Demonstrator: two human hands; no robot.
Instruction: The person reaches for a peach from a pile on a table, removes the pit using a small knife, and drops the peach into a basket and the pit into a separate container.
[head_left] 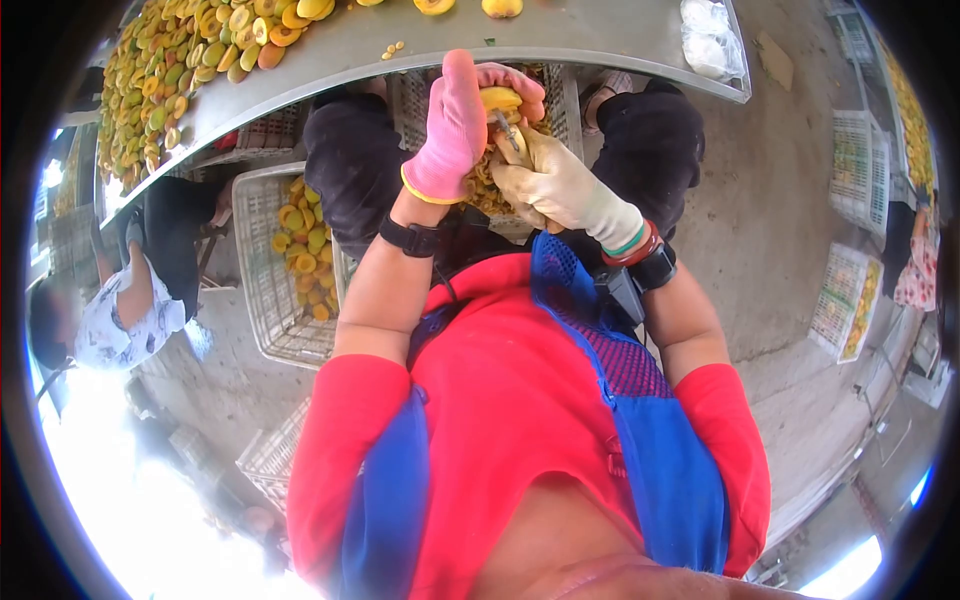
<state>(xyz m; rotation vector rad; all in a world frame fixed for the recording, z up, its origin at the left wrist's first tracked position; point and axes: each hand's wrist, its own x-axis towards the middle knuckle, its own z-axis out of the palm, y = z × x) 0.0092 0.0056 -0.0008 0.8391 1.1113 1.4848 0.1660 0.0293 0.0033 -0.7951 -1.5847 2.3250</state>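
My left hand (pixel 452 130), in a pink glove, is closed around a yellow fruit (pixel 499 98) held just below the edge of a metal table (pixel 520 35). My right hand (pixel 560 185), in a cream glove, grips a small knife (pixel 507 130) whose blade points into the fruit. Both hands are together over a white crate (pixel 562 95) that holds yellow fruit pieces, between my knees.
A heap of halved yellow-orange fruit (pixel 170 80) covers the table's left part. A white crate (pixel 262 240) with whole fruit stands on the floor at the left. Another person (pixel 130 310) sits at the far left. Trays of fruit (pixel 845 300) lie on the concrete floor at the right.
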